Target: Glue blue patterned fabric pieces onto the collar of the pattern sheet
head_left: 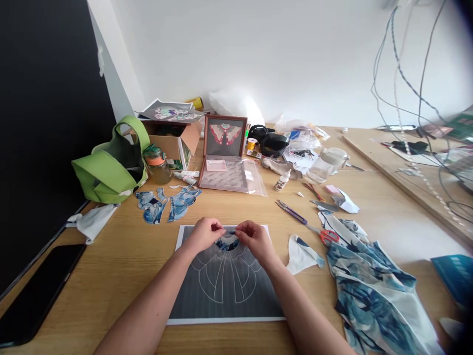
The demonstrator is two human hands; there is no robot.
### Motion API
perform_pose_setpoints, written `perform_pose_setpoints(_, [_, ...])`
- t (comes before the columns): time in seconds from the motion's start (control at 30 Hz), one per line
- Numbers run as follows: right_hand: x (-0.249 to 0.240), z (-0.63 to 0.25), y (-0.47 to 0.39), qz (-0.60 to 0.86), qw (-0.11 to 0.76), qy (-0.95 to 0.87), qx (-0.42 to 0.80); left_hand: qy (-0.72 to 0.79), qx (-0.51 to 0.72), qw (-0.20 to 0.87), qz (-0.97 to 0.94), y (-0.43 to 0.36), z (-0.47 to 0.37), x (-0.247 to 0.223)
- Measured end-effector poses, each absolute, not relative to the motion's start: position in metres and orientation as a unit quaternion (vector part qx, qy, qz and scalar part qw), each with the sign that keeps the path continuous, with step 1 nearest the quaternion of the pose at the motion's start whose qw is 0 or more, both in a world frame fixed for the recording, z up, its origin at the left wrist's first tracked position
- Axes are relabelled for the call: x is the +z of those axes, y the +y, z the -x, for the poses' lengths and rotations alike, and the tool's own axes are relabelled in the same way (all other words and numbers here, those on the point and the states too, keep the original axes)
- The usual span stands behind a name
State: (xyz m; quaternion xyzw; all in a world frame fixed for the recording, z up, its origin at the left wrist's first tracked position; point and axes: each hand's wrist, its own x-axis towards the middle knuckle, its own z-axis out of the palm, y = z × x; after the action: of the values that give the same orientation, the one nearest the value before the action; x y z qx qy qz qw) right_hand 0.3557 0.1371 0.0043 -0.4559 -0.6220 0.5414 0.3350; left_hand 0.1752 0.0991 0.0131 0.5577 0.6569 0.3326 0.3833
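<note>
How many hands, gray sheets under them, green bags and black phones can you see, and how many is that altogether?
Hands: 2 (left hand, right hand)
Gray sheet under them: 1
Green bag: 1
Black phone: 1
Total: 5

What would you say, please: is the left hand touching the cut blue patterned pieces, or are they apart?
Apart. The head view shows bare wooden tabletop between the left hand and the cut blue patterned pieces.
</note>
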Motion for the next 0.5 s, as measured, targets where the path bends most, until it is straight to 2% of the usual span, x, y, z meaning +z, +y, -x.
perform_pose_setpoints(0.23, [-0.008,-0.349,0.130,0.479,0.328,-0.682,0.444,0.688,0.292,0.293,-0.596,0.104,-0.177,0.010])
perform_pose_setpoints(0.5, [-0.009,-0.348,0.125,0.440,0.333,-0.791,0.265,0.696,0.283,0.205,-0.628,0.105,-0.177,0.005])
